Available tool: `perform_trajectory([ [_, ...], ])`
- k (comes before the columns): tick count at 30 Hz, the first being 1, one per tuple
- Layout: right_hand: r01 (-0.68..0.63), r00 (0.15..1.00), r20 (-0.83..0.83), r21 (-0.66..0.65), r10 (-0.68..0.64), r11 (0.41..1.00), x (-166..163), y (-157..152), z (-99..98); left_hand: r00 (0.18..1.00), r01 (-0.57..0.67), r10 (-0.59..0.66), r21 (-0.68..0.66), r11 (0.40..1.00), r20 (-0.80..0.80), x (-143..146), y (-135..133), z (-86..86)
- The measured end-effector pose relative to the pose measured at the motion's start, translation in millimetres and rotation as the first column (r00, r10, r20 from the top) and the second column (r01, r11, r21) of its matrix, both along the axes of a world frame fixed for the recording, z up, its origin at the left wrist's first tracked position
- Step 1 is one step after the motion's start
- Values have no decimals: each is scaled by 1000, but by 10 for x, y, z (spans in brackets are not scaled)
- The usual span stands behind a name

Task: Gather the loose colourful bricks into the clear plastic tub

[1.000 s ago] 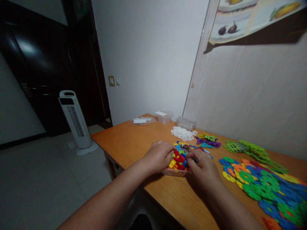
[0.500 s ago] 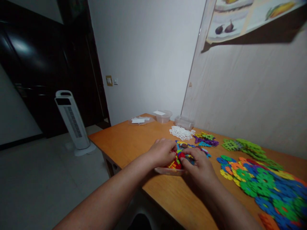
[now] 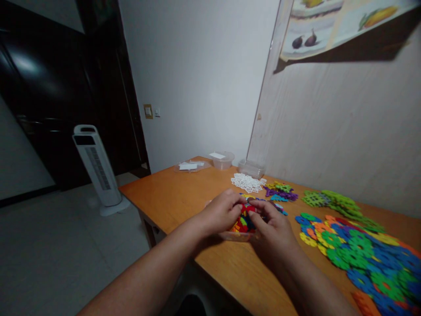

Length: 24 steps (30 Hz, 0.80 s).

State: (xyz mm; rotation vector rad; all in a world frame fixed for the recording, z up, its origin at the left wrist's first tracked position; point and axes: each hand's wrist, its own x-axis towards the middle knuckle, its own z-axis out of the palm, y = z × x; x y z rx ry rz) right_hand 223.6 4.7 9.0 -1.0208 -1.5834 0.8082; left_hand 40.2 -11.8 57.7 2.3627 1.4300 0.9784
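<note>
Near the table's front edge sits a shallow clear container (image 3: 236, 236), heaped with small colourful pieces (image 3: 241, 223), mostly red with some yellow, orange and green. My left hand (image 3: 225, 210) is over its left side, fingers curled inward among the pieces; what they grip is hidden. From the right reaches my right hand (image 3: 271, 218), its thumb and fingers bent around small red pieces at the top of the heap. Both hands nearly meet above the container. More small coloured pieces (image 3: 279, 208) lie just behind, partly covered by my right hand.
White lattice pieces (image 3: 248, 182), purple and yellow pieces (image 3: 279, 192) and green pieces (image 3: 335, 202) lie along the back. Colourful notched discs (image 3: 362, 254) spread over the right. Clear tubs (image 3: 223, 161) and a lid (image 3: 190, 166) stand farther back. A tower fan (image 3: 98, 169) is on the floor.
My left hand has turned slightly and its fingers have come closer to my right hand. My right fingers have shifted over the heap. The view has moved a little.
</note>
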Motion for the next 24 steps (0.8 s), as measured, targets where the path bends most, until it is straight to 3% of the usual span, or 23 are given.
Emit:
perform_trajectory([
  [4,-44,999,-18,-25,43,999,-3,29,-51,997,45,-39,-90,995,62,6,-14,-17],
  [8,-77,995,67,-24,78,997,0,12,-34,981,33,-2,-160,986,192,2,4,-59],
  [14,-58,996,64,-14,59,998,-4,-14,-22,869,92,62,-284,954,490,41,-3,-55],
  [19,-122,980,-170,-129,100,984,-12,-59,79,833,87,105,-316,945,543,77,-48,9],
  [24,-172,929,-364,-257,70,951,-13,-163,317,832,131,50,-283,950,553,94,-78,7],
])
